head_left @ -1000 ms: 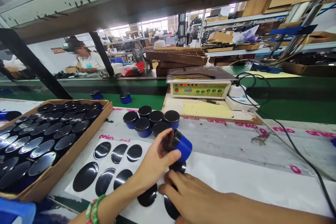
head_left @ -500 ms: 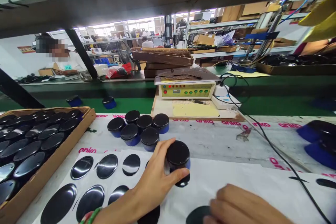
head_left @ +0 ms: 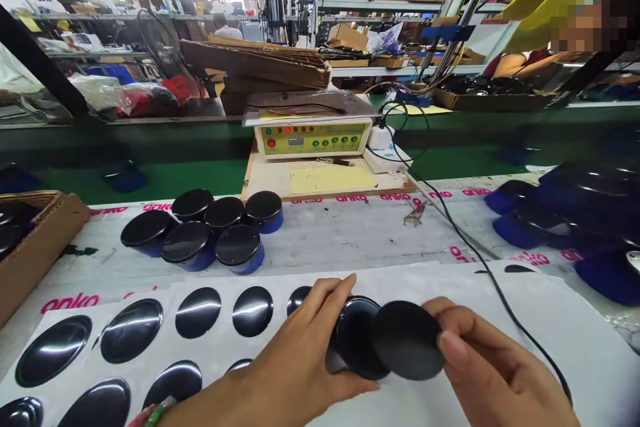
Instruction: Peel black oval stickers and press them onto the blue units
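Note:
My left hand (head_left: pixel 310 353) is wrapped round a black round cap (head_left: pixel 356 340), its dark top tilted toward me. Between the thumb and fingers of my right hand (head_left: pixel 493 360) is a thin matte black disc (head_left: pixel 409 340), pinched at its right edge; the disc's left edge overlaps the cap's face. Whether the two touch I cannot tell. Under my hands lies a white sheet (head_left: pixel 390 287) with glossy black discs (head_left: pixel 197 312) on its left part. Several black-topped blue caps (head_left: pixel 187 243) stand in a cluster behind it.
A cardboard box (head_left: pixel 50 247) of dark caps is at the left. More blue caps (head_left: pixel 530 223) are piled at the right. A control box (head_left: pixel 313 139) sits at the back, with a black cable (head_left: pixel 470 240) running across the right side. One person (head_left: pixel 575 33) is at the far right.
My right hand has risen beside the left and now shows a black disc in its pinch. The cap in my left hand is tilted more toward me. The view has shifted right and down.

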`<state>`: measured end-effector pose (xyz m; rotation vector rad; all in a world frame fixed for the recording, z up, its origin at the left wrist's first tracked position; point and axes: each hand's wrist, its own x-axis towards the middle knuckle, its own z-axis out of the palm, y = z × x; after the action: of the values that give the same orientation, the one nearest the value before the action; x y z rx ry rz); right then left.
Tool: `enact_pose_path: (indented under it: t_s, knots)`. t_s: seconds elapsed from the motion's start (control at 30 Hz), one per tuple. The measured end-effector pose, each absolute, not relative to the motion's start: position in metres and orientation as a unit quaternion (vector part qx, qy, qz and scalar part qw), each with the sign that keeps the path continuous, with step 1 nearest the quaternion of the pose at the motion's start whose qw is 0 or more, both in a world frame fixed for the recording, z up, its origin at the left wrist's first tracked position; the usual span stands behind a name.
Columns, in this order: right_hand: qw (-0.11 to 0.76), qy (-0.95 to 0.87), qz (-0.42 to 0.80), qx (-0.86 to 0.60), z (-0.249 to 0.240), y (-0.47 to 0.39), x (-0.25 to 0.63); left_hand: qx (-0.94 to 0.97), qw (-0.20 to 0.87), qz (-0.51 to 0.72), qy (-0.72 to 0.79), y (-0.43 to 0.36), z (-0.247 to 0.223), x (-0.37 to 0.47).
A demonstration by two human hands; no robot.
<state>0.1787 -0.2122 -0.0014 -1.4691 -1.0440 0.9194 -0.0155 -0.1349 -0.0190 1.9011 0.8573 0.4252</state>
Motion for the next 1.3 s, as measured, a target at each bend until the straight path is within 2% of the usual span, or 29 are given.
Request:
enact_pose_path:
  t_s: [0.27, 0.47, 0.9, 1.3]
  knots:
    - [0.526, -0.385, 0.509, -0.562, -0.022, -0.201, 0.17, 0.791, 0.468, 0.172, 0.355, -0.136, -0.01, -0.012]
    - [0.533, -0.377, 0.516, -0.554, -0.023, -0.2, 0.165, 0.795, 0.465, 0.171, 0.349, -0.134, -0.009, -0.012]
    - [0.493, -0.508, 0.355, -0.61, -0.014, -0.2, 0.165, 0.81, 0.44, 0.204, 0.331, -0.136, -0.013, -0.013]
    - [0.48, -0.536, 0.322, -0.615, -0.01, -0.198, 0.163, 0.811, 0.435, 0.202, 0.336, -0.136, -0.014, -0.013]
